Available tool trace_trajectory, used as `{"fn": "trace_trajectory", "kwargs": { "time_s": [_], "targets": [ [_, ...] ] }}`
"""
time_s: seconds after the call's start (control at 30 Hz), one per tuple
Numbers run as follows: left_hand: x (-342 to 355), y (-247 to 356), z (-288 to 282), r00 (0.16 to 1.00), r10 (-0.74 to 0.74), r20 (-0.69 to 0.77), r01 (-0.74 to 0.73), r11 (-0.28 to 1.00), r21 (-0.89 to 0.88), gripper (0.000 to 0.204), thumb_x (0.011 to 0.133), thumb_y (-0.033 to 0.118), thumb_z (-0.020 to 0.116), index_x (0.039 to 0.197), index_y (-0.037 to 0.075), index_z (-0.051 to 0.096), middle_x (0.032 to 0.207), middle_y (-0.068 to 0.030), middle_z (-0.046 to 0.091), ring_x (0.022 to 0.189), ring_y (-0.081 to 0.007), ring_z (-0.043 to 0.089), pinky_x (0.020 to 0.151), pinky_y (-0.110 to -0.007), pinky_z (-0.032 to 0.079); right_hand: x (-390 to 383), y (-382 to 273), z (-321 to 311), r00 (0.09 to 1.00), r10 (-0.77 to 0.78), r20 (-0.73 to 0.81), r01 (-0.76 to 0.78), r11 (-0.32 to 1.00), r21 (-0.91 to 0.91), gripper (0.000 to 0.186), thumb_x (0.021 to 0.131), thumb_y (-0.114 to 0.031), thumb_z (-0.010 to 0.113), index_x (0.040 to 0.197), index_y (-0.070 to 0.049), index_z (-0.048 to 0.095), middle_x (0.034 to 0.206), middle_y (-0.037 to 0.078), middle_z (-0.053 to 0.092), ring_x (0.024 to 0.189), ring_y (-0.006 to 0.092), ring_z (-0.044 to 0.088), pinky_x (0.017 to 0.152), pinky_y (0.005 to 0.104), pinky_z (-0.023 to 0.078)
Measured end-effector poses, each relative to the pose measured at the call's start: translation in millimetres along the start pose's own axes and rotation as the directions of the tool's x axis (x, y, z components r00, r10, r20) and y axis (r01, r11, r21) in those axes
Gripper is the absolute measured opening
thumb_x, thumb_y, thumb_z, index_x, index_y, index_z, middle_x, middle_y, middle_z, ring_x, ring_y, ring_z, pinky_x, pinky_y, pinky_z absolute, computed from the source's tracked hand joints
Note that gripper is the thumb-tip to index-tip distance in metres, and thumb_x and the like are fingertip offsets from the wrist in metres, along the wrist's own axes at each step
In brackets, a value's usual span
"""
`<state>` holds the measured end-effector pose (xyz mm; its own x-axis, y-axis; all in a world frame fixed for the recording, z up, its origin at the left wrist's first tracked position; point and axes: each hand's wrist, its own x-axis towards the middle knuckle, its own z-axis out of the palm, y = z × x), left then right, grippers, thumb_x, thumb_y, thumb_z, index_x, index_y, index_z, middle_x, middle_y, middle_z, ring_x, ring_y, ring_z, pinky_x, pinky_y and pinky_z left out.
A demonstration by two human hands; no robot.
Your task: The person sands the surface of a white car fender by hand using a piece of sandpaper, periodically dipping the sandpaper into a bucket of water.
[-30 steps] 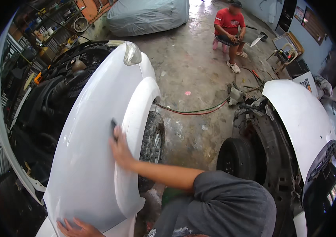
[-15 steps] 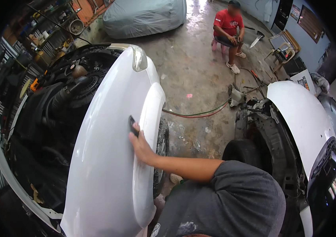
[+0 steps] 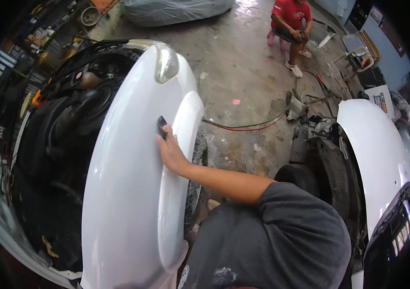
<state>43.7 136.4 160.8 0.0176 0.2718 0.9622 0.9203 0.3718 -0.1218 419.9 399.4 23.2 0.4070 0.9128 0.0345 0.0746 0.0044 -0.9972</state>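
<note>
My right hand [image 3: 171, 155] reaches from the lower right across a white car fender [image 3: 118, 183], fingers closed on a small black block [image 3: 162, 124] against the painted surface, near the raised wheel-arch flare [image 3: 183, 120]. The block's exact shape is partly hidden by my fingers. The headlight [image 3: 166, 65] is at the fender's far end, and the uncovered engine bay [image 3: 55, 159] lies along its left side. My left hand is out of view.
A person in red [image 3: 289, 21] sits at the back. Right of me are a partly dismantled white car [image 3: 373, 149] and a dark tyre [image 3: 294, 176]. A covered car [image 3: 176, 12], hoses [image 3: 243, 129] across the floor and a cluttered chair [image 3: 359, 60] stand beyond.
My right hand has slid forward along the fender with the black block. My left hand, earlier resting on the lower fender, has left the view. The camera's view has shifted.
</note>
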Motion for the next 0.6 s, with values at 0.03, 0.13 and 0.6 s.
{"fn": "trace_trajectory", "kwargs": {
  "time_s": [0.03, 0.13, 0.6],
  "targets": [
    [-0.1, 0.1, -0.2, 1.000, 0.007, 0.003, -0.007, 1.000, 0.012, 0.086, 0.098, 0.063, 0.054, 0.140, -0.011, 0.042, 0.140, -0.0322, 0.044, 0.130, -0.0488, 0.044, 0.105, -0.061, 0.037, 12.5, 5.0, -10.0, 1.000, 0.003, 0.000, -0.003, 1.000, 0.002, 0.081, 0.106, -0.047, 0.036, 0.154, 0.015, 0.017, 0.162, 0.035, 0.020, 0.154, 0.0441, 0.014, 0.126, 0.0472, 0.010],
    [2.6, 8.6, 5.8, 1.000, 0.016, -0.014, -0.016, 0.999, 0.043, 0.089, 0.097, 0.065, 0.053, 0.141, -0.012, 0.040, 0.141, -0.0326, 0.044, 0.129, -0.0488, 0.045, 0.105, -0.061, 0.038, 108.7, 34.9, -61.8, 0.986, 0.141, -0.084, -0.136, 0.989, 0.064, 0.080, 0.107, -0.050, 0.031, 0.152, 0.015, 0.024, 0.159, 0.036, 0.026, 0.152, 0.0469, 0.019, 0.125, 0.0478, 0.011],
    [1.3, 14.2, 2.1, 0.999, 0.050, -0.006, -0.048, 0.985, 0.163, 0.085, 0.100, 0.063, 0.050, 0.140, -0.012, 0.041, 0.136, -0.0328, 0.047, 0.127, -0.0486, 0.048, 0.104, -0.059, 0.041, 135.1, 35.3, -81.6, 0.985, 0.122, -0.123, -0.116, 0.992, 0.056, 0.072, 0.106, -0.046, 0.035, 0.150, 0.012, 0.033, 0.157, 0.034, 0.034, 0.150, 0.0427, 0.028, 0.125, 0.0450, 0.018]
  ]
}}
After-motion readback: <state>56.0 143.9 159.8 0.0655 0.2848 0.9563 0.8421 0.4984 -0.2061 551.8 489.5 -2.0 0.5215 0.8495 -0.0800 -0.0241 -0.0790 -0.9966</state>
